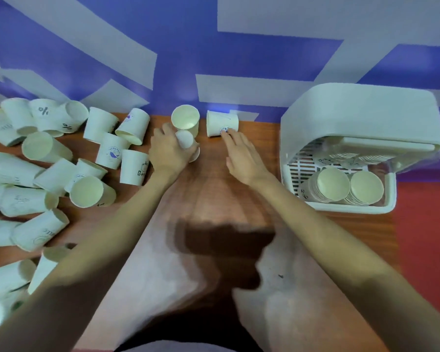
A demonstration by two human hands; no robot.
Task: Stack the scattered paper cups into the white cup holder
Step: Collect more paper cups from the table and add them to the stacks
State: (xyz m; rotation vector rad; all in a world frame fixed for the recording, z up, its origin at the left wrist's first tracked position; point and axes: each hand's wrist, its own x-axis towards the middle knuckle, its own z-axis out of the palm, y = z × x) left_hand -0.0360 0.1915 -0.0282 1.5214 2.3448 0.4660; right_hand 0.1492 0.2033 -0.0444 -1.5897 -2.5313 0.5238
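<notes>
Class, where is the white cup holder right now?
In the head view, the cup holder sits at the right end of the table, against the wall, to the right of the right hand. Two cup stacks lie inside it.

Legible "%" marks on two paper cups at ten o'clock, lying on their sides. "Bee" start of a word on an upside-down cup at nine o'clock. Blue round logos on other cups, lettering too blurred to read.
</notes>
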